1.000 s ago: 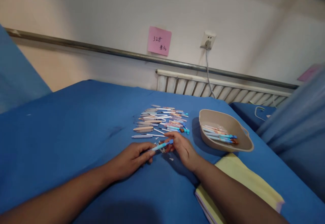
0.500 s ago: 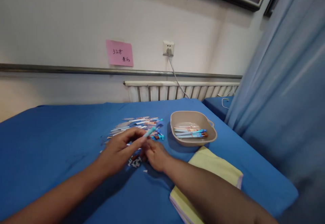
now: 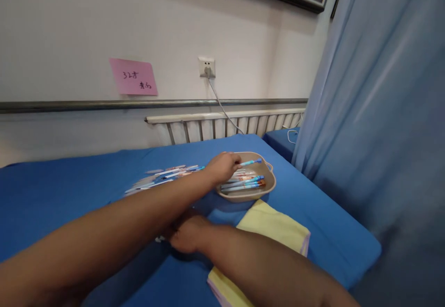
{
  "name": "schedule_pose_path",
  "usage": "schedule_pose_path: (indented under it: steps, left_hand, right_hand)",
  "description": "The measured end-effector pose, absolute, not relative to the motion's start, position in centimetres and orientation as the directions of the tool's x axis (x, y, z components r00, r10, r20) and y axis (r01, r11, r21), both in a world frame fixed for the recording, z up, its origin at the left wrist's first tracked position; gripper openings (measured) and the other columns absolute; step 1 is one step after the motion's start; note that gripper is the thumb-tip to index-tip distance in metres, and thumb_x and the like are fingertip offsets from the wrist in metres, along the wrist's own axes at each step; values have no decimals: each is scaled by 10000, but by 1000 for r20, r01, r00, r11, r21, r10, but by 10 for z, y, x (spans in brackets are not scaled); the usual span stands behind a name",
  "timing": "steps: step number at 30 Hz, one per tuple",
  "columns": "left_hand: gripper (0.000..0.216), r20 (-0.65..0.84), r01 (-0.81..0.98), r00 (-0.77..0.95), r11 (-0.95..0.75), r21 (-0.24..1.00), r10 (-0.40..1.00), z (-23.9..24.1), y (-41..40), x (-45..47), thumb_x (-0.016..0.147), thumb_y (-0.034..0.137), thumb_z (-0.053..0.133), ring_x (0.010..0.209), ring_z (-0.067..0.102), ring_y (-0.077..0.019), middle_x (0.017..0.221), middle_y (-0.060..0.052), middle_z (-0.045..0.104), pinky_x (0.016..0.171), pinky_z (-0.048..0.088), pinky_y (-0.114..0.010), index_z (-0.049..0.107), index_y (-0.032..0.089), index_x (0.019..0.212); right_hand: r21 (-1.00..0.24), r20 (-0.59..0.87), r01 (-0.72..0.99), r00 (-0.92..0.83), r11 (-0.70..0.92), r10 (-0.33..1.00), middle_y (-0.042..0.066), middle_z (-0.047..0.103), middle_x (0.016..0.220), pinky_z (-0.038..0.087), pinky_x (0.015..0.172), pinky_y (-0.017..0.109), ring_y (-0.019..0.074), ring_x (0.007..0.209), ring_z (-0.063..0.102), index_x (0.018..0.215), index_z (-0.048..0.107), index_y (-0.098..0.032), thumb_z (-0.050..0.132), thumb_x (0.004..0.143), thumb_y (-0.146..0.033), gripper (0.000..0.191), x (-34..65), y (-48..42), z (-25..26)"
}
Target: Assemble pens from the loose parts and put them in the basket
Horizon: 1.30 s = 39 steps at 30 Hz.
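My left hand (image 3: 224, 165) reaches across over my right forearm to the beige basket (image 3: 239, 199). Its fingers are closed on a light blue pen (image 3: 249, 163), held above the basket's inside. Several pens (image 3: 243, 185) with blue and brown ends lie together in the basket. My right hand (image 3: 187, 233) is low over the blue cloth, partly behind my left arm. Its fingers are hidden, so what they hold does not show. Loose pens (image 3: 153, 182) lie spread on the cloth beyond my left arm. Small white pieces (image 3: 160, 239) peek out beside my right hand.
A folded yellow cloth (image 3: 274, 226) lies under and beside my right forearm. The blue-covered table (image 3: 69, 182) stands against a wall with a white radiator (image 3: 222, 128) and a plugged-in cord (image 3: 219, 100). A blue curtain (image 3: 365, 89) hangs on the right.
My left hand has moved right, from above the loose pens to over the basket, carrying the pen. My right hand stays low near the small white pieces. The view has turned slightly right.
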<state>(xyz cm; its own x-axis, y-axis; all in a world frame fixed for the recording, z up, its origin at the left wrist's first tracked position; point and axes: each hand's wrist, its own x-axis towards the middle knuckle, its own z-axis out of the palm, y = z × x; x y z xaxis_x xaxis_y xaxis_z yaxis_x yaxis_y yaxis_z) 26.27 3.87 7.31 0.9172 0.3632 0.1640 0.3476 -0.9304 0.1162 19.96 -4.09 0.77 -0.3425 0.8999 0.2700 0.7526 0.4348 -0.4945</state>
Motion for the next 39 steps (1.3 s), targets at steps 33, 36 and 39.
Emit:
schedule_pose_path:
  steps: [33, 36, 39]
  left_hand:
    - [314, 269, 443, 786, -810, 384, 557, 89, 50, 161, 834, 363, 451, 829, 618, -180, 932, -36, 697, 767, 463, -270, 646, 175, 993]
    - [342, 277, 576, 597, -643, 505, 753, 74, 53, 74, 816, 436, 463, 776, 619, -190, 860, -36, 697, 714, 465, -280, 638, 170, 940]
    - [359, 245, 669, 411, -473, 573, 878, 43, 53, 6, 814, 444, 455, 767, 621, -196, 865, -46, 692, 686, 460, -274, 618, 158, 955]
  right_hand:
    - [-877, 256, 445, 114, 181, 960, 15, 680, 745, 457, 605, 238, 140, 634, 606, 898, 631, -183, 442, 857, -269, 211, 212, -23, -11]
    - [-968, 188, 207, 235, 140, 954, -29, 593, 596, 409, 475, 203, 96, 457, 506, 772, 599, -166, 464, 826, -304, 200, 217, -14, -20]
    - [-980, 176, 141, 263, 142, 949, -46, 553, 553, 392, 453, 198, 89, 437, 475, 712, 567, -165, 527, 762, -320, 167, 219, -11, -29]
